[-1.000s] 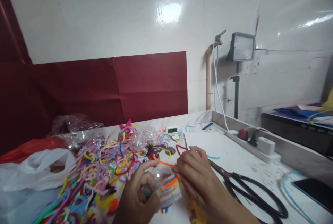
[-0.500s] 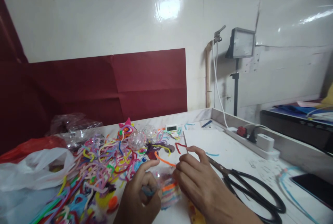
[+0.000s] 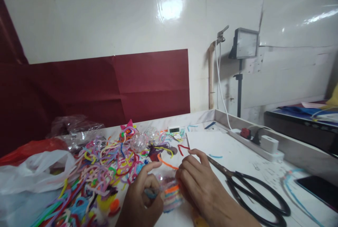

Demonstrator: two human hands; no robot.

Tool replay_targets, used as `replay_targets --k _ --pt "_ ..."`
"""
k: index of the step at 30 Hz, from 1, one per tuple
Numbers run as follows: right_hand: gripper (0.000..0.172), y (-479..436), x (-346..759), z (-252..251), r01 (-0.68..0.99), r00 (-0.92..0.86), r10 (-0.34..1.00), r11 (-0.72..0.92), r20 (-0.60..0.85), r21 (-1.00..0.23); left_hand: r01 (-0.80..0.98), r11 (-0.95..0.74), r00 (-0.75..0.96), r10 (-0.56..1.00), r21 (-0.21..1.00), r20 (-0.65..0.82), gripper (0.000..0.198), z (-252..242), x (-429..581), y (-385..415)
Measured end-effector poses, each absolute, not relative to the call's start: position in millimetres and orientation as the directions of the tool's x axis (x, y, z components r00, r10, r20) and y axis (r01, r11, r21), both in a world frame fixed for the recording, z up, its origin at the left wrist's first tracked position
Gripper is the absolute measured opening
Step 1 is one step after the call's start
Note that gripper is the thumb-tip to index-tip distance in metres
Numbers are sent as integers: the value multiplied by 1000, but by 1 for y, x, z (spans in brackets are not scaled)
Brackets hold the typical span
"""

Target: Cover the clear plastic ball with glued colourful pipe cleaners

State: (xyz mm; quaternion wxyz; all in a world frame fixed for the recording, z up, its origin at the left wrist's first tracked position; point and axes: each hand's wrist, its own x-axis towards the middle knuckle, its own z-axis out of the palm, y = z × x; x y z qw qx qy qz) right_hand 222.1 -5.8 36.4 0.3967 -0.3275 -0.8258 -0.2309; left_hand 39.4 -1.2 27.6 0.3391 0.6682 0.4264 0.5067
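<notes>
My left hand [image 3: 145, 193] is curled, thumb and fingers closing at the left side of a clear plastic piece [image 3: 169, 181] banded with coloured pipe cleaners. A bluish bit [image 3: 150, 194] shows inside its curl. Closed at the piece's right side, my right hand [image 3: 196, 181] covers part of an orange pipe cleaner [image 3: 167, 163] whose free end sticks out to the upper left. An orange band lies above pink, white and blue ones on the piece. Fingertips of the right hand are mostly hidden. A bent red pipe cleaner [image 3: 181, 148] lies just beyond that hand.
Black-handled scissors [image 3: 253, 191] lie beside my right wrist, with a phone [image 3: 319, 188] farther right. Left of my hands spreads a heap of pipe cleaners [image 3: 97, 170], beside a white plastic bag [image 3: 34, 170]. A power strip [image 3: 256, 144] runs along the table's right edge.
My right hand has shifted very slightly, and the orange band shows a little more to the right. My left hand stays in place.
</notes>
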Motion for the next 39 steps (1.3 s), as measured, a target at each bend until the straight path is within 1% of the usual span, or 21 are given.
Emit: replay_targets --k 4,11,15,19,21,23,26,29,32,35,39 --pt "20 -7 219 39 734 -391 349 677 852 59 199 -409 118 912 891 392 43 27 39 -1" --pt "19 -9 214 38 745 -295 389 666 873 -45 146 -378 108 925 914 365 46 26 40 -1" --pt "18 -7 217 36 732 -268 419 674 867 -99 172 -398 106 917 901 385 46 26 40 -1" --pt "16 -6 225 39 679 -216 489 697 845 -230 193 -407 116 913 893 392 49 25 38 0" --pt "16 -5 227 41 664 -230 506 706 832 -246 195 -400 127 916 895 381 50 25 38 0" --pt "15 -5 228 41 662 -286 478 725 831 -189 186 -394 130 918 900 375 52 25 38 0" --pt "15 -6 228 42 675 -375 414 735 830 -61 174 -395 129 917 902 376 50 27 39 0" --pt "21 -9 227 45 692 -436 391 721 811 24 169 -396 134 916 903 377 45 29 40 -1" --pt "30 -12 225 47 696 -465 371 714 804 72 169 -390 130 919 905 372 46 30 41 -2" --pt "37 -13 223 46 690 -457 328 717 827 97 193 -388 131 920 901 368 47 29 42 -3" --pt "36 -9 220 38 709 -470 293 687 833 158 246 -425 130 905 871 405 44 31 44 -6"
